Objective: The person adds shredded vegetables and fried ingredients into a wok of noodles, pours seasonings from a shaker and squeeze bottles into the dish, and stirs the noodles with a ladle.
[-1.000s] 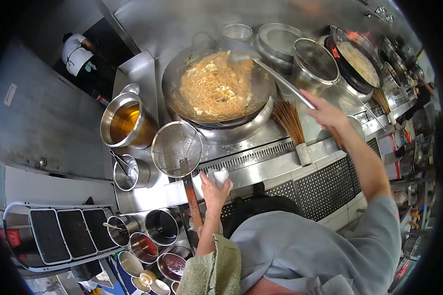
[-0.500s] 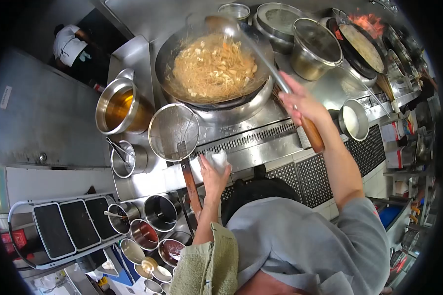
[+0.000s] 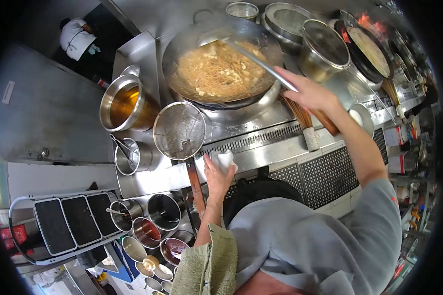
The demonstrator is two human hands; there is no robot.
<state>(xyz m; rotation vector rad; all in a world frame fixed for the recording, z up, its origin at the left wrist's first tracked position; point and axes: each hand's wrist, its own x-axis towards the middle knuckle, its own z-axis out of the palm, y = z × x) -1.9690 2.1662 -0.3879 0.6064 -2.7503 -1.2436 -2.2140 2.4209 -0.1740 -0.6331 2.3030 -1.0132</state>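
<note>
My right hand (image 3: 307, 91) is closed round the wooden handle of a long metal ladle (image 3: 261, 61). The ladle's head rests on the noodles (image 3: 216, 71) with pale egg-like pieces, near the back of a large steaming wok (image 3: 170, 59). At the counter's front edge, my left hand (image 3: 218, 174) holds a folded white cloth (image 3: 224, 160). Left of that hand lies a round wire strainer (image 3: 179, 130) with a wooden handle. A bamboo brush (image 3: 300, 115) stands below my right hand, beside the wok.
A pot of amber liquid (image 3: 123, 105) stands left of the wok. Sauce containers (image 3: 146, 231) are at the lower left. Lidded pots (image 3: 324, 44) and a second wok (image 3: 369, 51) near flames are to the right. Another person (image 3: 76, 39) is at the upper left.
The ladle has come down from the wok's back rim onto the noodles, and my right hand has shifted slightly right. My left hand still holds the cloth. The camera view has shifted.
</note>
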